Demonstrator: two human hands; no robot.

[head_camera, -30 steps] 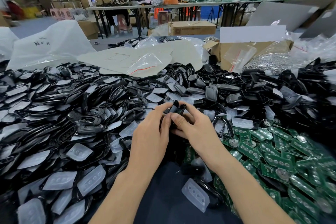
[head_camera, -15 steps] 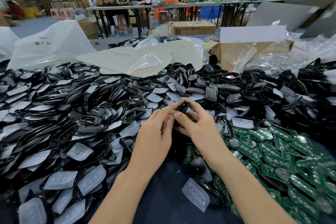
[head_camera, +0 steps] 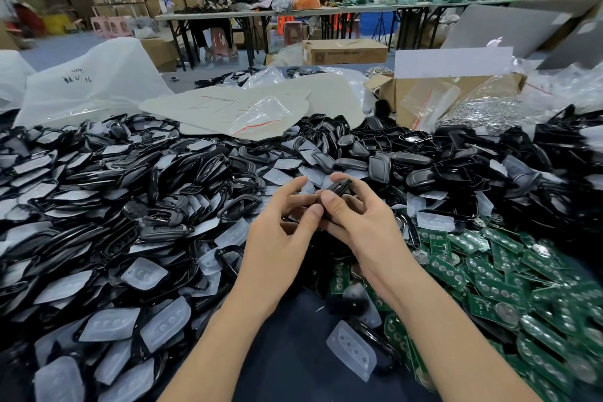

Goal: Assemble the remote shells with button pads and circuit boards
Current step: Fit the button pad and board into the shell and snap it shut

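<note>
Currently pinching a black shell [head_camera: 337, 188] edge-on with the right hand [head_camera: 359, 215], thumb on the near face, fingers curled behind. Touching its near end with the thumb of the left hand [head_camera: 280, 232]; other left fingers loose and spread, wrapped round nothing. Holding the shell up in the air, above the gap between the heap [head_camera: 156, 215] of black shells mixed with clear pads [head_camera: 107, 325] on the left and the green boards [head_camera: 489, 271] on the right. Cannot tell from this angle about a pad or board inside, or about a fully closed seam.

Probably squeezing or checking that seam. Risks from here:
- Pressing on one end only and leaving the far edge unlatched.
- Trapping a pad skewed, with buttons off their holes.
- Letting the thin edge-on pinch slip, dropping the shell into the heap and losing it among look-alike loose ones.
- Knocking neighbouring parts about when reaching for the next piece.
</note>
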